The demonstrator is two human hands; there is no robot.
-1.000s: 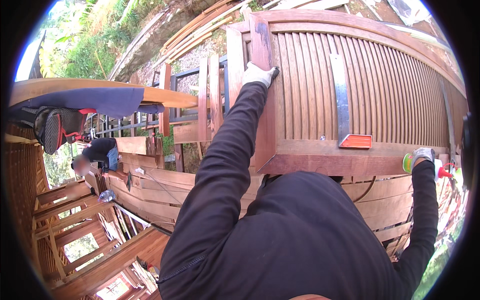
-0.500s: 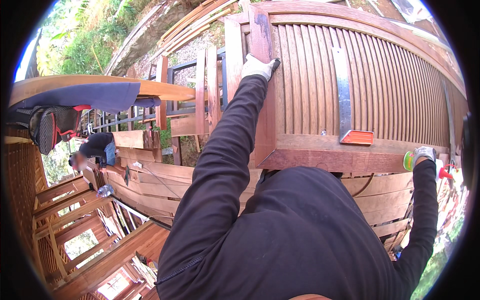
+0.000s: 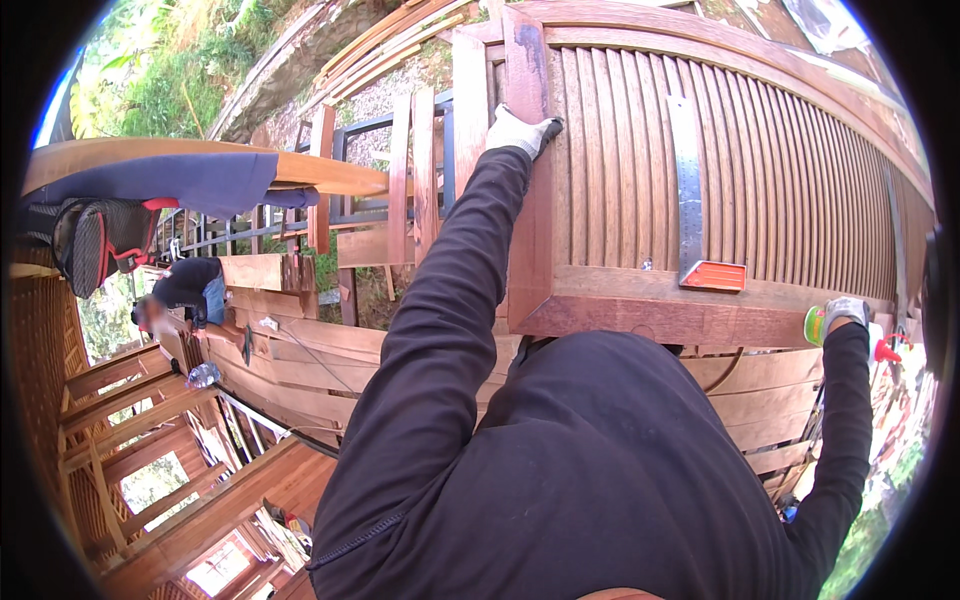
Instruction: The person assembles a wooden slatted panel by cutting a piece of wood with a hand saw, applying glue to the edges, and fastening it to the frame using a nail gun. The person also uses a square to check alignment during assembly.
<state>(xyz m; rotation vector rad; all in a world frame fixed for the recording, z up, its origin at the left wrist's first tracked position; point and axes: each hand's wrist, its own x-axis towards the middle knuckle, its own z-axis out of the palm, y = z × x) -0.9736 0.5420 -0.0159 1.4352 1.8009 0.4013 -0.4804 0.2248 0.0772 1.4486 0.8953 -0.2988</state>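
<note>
My left hand, in a white glove with dark fingertips, is closed over the left upright of a brown louvred wooden panel. Part of its fingers is hidden. At the panel's near right corner, my gloved right hand is closed around a green-and-white container. Just past that hand shows a red nozzle; whether it belongs to the same container I cannot tell. A try square with a metal blade and orange handle lies across the slats between my hands.
Wooden boards run below the panel. Over at the left, another person bends over the boards, near a clear plastic bottle. A backpack and a dark blue cloth hang by a long plank.
The view has shifted slightly. Both hands keep their places on the panel and the container, and the try square lies where it was.
</note>
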